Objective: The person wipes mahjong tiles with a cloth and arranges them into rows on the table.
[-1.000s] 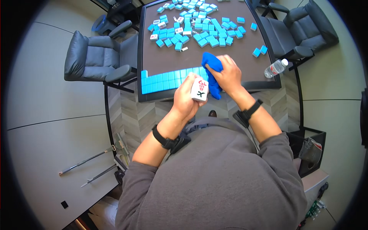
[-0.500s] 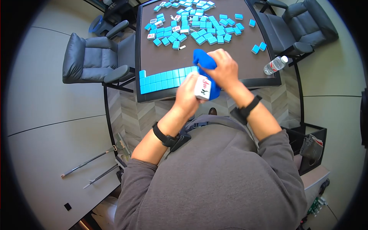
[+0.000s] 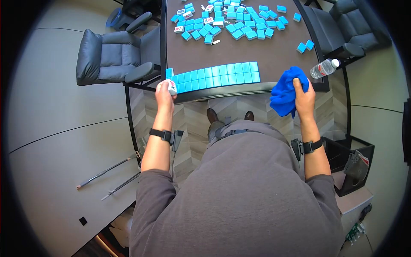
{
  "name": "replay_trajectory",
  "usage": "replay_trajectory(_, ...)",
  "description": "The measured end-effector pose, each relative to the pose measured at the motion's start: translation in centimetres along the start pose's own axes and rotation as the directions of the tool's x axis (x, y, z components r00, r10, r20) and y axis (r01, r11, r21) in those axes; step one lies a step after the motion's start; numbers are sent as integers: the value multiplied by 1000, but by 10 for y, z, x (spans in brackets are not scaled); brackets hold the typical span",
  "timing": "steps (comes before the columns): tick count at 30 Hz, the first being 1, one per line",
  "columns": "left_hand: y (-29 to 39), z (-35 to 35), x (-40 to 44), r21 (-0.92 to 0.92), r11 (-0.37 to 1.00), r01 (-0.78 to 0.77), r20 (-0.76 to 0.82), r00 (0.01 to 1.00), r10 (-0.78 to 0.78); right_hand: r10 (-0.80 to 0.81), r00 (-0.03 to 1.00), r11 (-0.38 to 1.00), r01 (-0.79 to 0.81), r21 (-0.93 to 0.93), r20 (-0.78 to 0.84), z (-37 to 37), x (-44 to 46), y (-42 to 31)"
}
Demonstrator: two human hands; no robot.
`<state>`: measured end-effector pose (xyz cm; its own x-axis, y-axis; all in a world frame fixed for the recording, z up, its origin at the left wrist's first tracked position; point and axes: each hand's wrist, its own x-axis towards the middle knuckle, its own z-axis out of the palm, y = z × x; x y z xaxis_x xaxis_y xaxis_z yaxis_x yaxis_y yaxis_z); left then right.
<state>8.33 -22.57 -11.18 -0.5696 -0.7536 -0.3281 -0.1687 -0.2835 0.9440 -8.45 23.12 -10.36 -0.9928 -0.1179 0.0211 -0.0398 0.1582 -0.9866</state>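
My left hand [image 3: 164,96] grips a mahjong tile [image 3: 172,87] at the left end of the table's near edge, its white marked face partly showing. Beside it, neat rows of blue-backed mahjong tiles [image 3: 214,76] lie along that edge, with one tile [image 3: 169,72] standing out at their left end. My right hand [image 3: 305,97] holds a bunched blue cloth [image 3: 286,92] off the table's near right corner, thumb pressed on top. The cloth hangs down below the fingers.
Scattered mahjong tiles [image 3: 239,23], a few face up, cover the far part of the dark table [image 3: 192,53]. A water bottle [image 3: 324,68] lies at the right edge, near two loose tiles [image 3: 305,46]. Grey chairs stand left [image 3: 115,55] and right [image 3: 342,34].
My hands have moved apart from the middle. The left has carried the tile to the left end of the rows; the right has taken the cloth off to the right. The view has shifted slightly.
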Motion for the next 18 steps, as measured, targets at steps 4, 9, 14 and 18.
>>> replay_trajectory(4,-25,-40,64,350,918,-186,-103,967,235,54,995,998,-51,44,-79,-6,-16,4)
replay_trajectory(9,-36,-54,109,825,443,-350,119,875,469,54,987,999,-54,7,-151,-10,-26,1)
replay_trajectory(14,-37,-33,137,892,243,-381,271,882,386,25,962,996,-47,-74,-273,0,-44,-15)
replay_trajectory(18,-47,-15,184,873,148,-464,388,847,364,34,924,994,-70,-80,-381,17,-69,-30)
